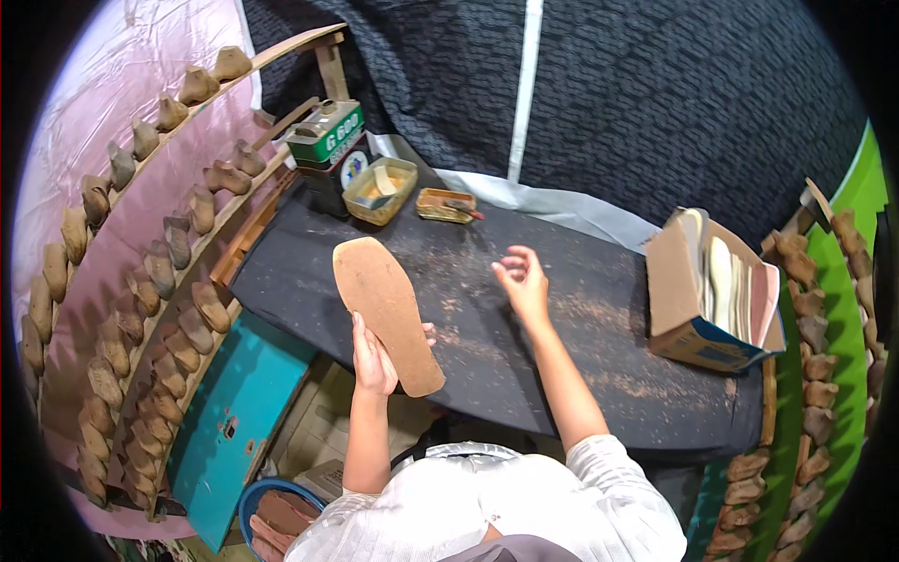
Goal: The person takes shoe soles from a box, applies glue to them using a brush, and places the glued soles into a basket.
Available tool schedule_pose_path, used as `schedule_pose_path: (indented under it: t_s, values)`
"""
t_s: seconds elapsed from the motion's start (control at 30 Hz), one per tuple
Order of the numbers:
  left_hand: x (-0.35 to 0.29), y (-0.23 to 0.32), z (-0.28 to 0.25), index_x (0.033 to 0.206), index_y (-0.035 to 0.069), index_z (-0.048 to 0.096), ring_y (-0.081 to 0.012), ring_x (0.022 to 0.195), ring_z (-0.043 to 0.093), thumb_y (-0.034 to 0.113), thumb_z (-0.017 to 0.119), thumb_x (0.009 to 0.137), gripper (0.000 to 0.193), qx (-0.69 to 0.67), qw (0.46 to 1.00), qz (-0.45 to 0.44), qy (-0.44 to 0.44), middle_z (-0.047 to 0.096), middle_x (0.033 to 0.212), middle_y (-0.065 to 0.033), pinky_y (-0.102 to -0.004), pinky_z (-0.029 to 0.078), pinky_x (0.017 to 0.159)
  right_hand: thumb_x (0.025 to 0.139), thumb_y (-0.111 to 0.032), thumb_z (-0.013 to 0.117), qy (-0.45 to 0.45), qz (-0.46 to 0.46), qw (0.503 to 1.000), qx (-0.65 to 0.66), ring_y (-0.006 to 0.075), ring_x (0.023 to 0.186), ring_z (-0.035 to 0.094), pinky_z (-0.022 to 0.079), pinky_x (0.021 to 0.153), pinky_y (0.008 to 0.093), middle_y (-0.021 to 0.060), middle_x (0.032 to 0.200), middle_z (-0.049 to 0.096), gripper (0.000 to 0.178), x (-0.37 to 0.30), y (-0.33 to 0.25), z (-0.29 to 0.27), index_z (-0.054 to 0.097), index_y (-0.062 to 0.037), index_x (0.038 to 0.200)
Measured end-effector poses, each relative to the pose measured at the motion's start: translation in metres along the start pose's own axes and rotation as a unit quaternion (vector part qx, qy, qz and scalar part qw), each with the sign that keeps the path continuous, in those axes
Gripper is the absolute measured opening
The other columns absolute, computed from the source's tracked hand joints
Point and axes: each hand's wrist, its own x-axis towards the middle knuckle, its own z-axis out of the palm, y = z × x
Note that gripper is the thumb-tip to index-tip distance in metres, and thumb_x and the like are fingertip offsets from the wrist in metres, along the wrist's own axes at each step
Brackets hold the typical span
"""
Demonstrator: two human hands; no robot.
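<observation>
A tan, foot-shaped shoe insole (389,304) is tilted up over the near edge of the table. My left hand (375,361) grips it by its left side, and a fingertip shows past its right edge. Over the dusty middle of the table, my right hand (523,286) is raised with its fingers loosely bent and apart. Nothing shows between those fingers. Beyond it, a small yellowish tray (446,207) holds a brush-like tool with a reddish end.
A dark-covered table (581,384) carries scattered brown crumbs. At its back left stand a green and black can (328,150) and a plastic tub (379,192). A cardboard box (676,290) of insoles is on the right. Racks of wooden shoe lasts (178,244) flank both sides.
</observation>
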Motion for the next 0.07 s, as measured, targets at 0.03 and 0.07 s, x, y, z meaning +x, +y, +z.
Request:
schedule_pose_path:
  t_s: [0.03,0.07]
  values:
    - [0.004,0.009,-0.008,0.135,0.013,0.027,-0.0375,0.092,0.061,0.053,0.026,0.095,0.056,0.002,1.000,0.002,-0.012,0.051,0.116,-0.0166,-0.0487,0.055,0.072,0.076,-0.021,0.074,-0.003,0.027,1.000,-0.008,0.0143,0.071,0.063,0.051,0.063,0.0263,0.0097,0.099,0.063,0.052,0.016,0.012,0.016,0.048,-0.0090,0.120]
    - [0.009,0.019,-0.015,0.136,0.013,0.026,-0.0380,0.093,0.061,0.057,0.026,0.094,0.060,0.005,1.000,0.004,-0.024,0.051,0.117,-0.0164,-0.0490,0.055,0.072,0.078,-0.020,0.073,-0.007,0.053,0.998,-0.015,0.0161,0.073,0.064,0.052,0.065,0.0268,0.0109,0.107,0.061,0.054,0.029,0.016,0.032,0.045,-0.0101,0.123]
